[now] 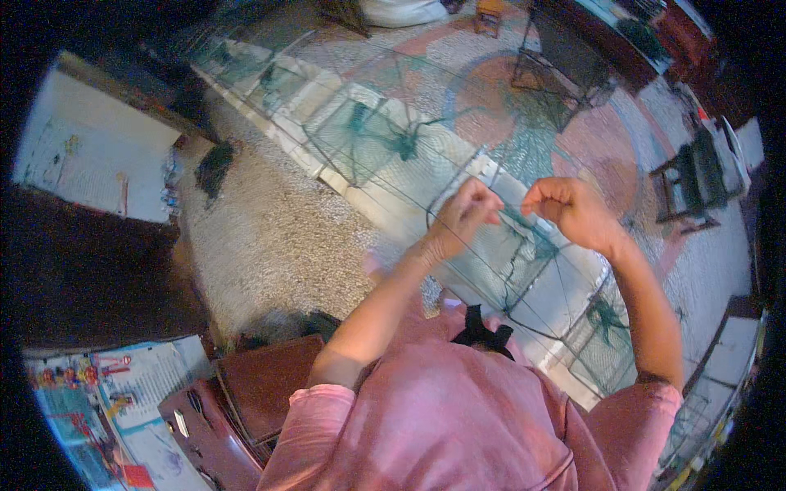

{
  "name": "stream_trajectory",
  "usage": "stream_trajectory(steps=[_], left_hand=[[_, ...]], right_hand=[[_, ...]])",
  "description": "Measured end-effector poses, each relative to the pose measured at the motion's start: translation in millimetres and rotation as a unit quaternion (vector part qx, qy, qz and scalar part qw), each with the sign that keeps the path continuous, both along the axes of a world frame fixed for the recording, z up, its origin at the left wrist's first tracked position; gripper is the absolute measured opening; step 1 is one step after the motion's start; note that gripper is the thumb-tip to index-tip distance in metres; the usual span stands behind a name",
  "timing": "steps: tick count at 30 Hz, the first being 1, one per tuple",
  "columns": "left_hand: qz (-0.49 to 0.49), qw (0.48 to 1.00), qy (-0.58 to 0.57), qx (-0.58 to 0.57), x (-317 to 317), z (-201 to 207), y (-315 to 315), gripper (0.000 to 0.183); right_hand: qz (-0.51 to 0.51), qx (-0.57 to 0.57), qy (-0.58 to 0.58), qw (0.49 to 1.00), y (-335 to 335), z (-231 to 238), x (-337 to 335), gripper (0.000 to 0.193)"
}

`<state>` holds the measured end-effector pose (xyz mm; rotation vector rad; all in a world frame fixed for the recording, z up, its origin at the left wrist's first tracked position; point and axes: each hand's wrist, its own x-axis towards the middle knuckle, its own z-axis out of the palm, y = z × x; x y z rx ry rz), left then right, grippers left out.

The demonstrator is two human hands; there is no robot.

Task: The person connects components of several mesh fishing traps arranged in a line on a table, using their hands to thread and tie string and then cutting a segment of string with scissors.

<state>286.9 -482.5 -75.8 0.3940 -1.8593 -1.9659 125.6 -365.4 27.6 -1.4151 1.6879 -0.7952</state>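
My left hand (468,211) is raised in front of me, its fingers curled together. A short gap away, my right hand (573,214) bends at the wrist with thumb and fingertips drawn into a pinch. Whatever either hand holds is too fine or blurred to make out. Below and around them stretches a long green mesh net (352,143) on dark, thin frames, with bunched knots of netting along it. One framed net section (499,266) lies directly under my hands. Another section (602,340) sits under my right forearm.
A pale raised step (340,190) crosses the pebbled floor (286,229) diagonally beneath the net. Farther off are a patterned floor (483,110), a small orange stool (489,18) and a dark chair (696,184). A brown bag-like case (270,376) stands at lower left.
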Motion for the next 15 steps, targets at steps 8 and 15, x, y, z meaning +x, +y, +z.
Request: stream_trajectory(steps=[8, 15], left_hand=[[0.048, 0.999, 0.011, -0.002, -2.8, -10.3, -1.6, 0.018], [0.060, 0.998, 0.005, 0.021, -2.0, -9.4, 6.6, 0.018]], right_hand=[[-0.135, 0.054, 0.004, 0.989, 33.1, 5.8, -17.8, 0.012], [-0.157, 0.006, 0.113, 0.981, 51.1, -4.9, -20.6, 0.005]])
